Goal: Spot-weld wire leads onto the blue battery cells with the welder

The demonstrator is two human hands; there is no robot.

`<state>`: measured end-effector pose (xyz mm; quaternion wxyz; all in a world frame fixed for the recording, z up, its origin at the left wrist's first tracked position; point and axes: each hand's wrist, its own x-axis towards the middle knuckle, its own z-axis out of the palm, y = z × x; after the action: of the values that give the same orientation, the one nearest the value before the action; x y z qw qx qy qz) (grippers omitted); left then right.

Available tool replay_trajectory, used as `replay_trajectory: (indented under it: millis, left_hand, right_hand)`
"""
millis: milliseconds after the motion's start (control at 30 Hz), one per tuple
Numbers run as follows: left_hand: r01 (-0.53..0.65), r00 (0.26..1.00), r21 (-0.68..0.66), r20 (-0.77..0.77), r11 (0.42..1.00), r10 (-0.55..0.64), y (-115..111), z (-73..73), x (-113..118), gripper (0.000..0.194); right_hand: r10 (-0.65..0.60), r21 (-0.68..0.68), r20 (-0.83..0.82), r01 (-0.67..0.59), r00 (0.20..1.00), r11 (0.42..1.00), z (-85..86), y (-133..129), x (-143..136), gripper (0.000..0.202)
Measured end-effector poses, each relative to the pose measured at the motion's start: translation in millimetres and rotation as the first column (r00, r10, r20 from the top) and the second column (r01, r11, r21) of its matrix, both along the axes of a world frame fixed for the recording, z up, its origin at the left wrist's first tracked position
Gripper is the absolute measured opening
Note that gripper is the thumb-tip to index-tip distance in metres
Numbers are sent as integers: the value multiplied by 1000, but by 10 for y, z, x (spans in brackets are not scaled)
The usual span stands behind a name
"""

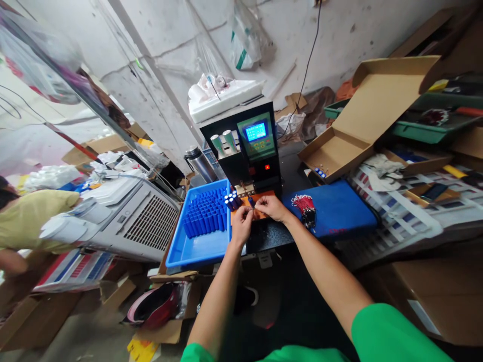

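Both of my hands meet at the orange plate (264, 195) in front of a black machine (241, 166) with a lit blue display. My left hand (242, 221) is closed in a pinch, and my right hand (268, 207) pinches just beside it. Whatever lies between the fingertips is too small to make out. Just behind the fingers a blue cell (251, 201) stands under the machine's welding pins. A small group of blue cells with white tops (232, 201) stands left of it. Many blue cells (206, 213) fill much of a blue tray (204, 251).
Red and black wires (305, 208) lie on a blue pad (332, 208) at the right. An open cardboard box (343, 146) holds a few cells behind it. A metal flask (201, 163) and a grey cooler (139, 221) stand left. Another person (33, 216) bends at the far left.
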<state>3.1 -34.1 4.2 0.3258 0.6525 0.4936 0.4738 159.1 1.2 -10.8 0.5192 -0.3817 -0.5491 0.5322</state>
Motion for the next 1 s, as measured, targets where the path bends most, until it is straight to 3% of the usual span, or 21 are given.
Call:
replay_trajectory:
  millis: [133,267,367,467,633,767,867,1000]
  left_hand:
    - [-110,983,186,-126,976,135,-42,-24,-35,16]
    - [-23,964,299,-247,954,100,4,-71,-26,27]
    - [98,945,259,-328,961,-8,79,-93,-4,35]
    - [148,927,224,-371,963,-56,106,-109,5,42]
    - [120,950,182,-307,976,-60,23,-148,-14,52]
    - [74,985,94,-166,993,-57,-7,-114,-27,42]
    - [-19,997,29,-72,999,21,36,-42,-28,38]
    - [-56,992,52,-110,997,61,145,34,-25,25]
  right_hand:
    - [-27,-50,-74,23,997,999,38,-33,26,26]
    - [-98,-100,-167,82,981,992,53,-36,52,25]
    - [-135,-109,-213,114,968,987,66,-38,59,27]
    - [-149,-116,-246,123,958,986,78,-47,61,28]
    - [-175,-151,-274,137,946,979,66,-37,64,31]
    - [-180,-162,-258,141,949,977,59,-12,56,33]
    - [-187,-163,-258,148,948,975,58,4,46,32]
    - [-200,-161,-232,165,952,973,41,31,30,33]
